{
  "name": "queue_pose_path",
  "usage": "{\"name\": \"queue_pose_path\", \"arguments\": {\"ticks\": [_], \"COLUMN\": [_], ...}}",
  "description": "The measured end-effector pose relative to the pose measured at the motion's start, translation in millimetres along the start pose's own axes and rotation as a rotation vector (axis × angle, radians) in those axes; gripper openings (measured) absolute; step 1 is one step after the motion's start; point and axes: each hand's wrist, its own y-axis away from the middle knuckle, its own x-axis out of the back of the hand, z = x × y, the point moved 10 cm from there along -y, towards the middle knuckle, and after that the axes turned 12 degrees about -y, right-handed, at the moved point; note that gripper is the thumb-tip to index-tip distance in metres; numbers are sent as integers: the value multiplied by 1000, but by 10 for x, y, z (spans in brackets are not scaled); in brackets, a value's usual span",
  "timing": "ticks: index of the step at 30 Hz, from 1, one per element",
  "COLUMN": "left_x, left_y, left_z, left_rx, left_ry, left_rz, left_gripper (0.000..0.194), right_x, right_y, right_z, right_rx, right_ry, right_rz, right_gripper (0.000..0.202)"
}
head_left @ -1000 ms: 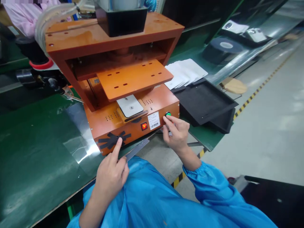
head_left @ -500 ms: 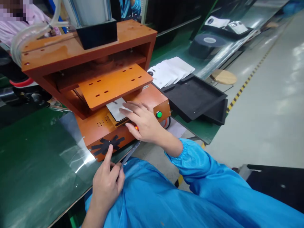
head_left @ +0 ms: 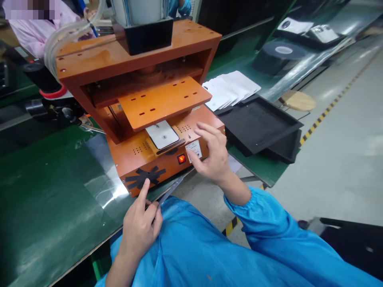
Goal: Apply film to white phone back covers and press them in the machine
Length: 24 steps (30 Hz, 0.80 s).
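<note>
An orange press machine (head_left: 140,63) stands on the green table. Under its raised plate, a white card-like panel (head_left: 163,134) with dark marks lies on a small holder. My left hand (head_left: 142,223) is closed around a thin metal tool like tweezers (head_left: 170,192), its index finger stretched to the black tape (head_left: 145,177) on the machine's front. My right hand (head_left: 211,153) is empty, fingers apart and curved, in front of the machine's right side near a label and a lit red switch (head_left: 181,159).
Right of the press are a fan of white panels (head_left: 235,88) and black trays (head_left: 257,123). A round stool (head_left: 297,100) stands beyond. A person in pink (head_left: 38,30) is at the upper left, near a black tool with a red ring (head_left: 52,91).
My right hand has moved right, off the white panel, uncovering it and the switch. My left hand keeps its finger at the tape. The view has shifted, so the machine appears further right.
</note>
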Motion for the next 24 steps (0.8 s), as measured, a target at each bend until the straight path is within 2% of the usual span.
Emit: {"name": "queue_pose_path", "arguments": {"ticks": [2, 5, 8, 11, 14, 19, 22, 24], "left_x": [-6, -22, -39, -65, -75, -50, 22, 121], "left_y": [3, 12, 29, 42, 35, 0, -4, 4], "left_z": [-10, -18, -16, 2, 47, 31, -10, -14], "left_rx": [7, 11, 6, 2, -9, 39, 84, 112], "left_ry": [11, 25, 1, -52, -134, -197, -44, 138], "left_rz": [2, 4, 7, -4, -10, -14, -17, 21], "left_gripper": [12, 12, 11, 10, 15, 28, 28, 22], "right_x": [149, 258, 246, 184, 177, 205, 301, 371], "right_y": [195, 469, 665, 782, 816, 758, 756, 799], "right_z": [124, 301, 363, 424, 434, 495, 519, 377], "right_rx": [-47, -84, -9, 25, 36, -18, -72, -36], "right_ry": [91, 235, 389, 446, 435, 400, 279, 148], "right_rz": [53, 74, 40, -21, -15, 18, 80, 142], "right_gripper": [50, 45, 50, 62, 65, 49, 46, 43]}}
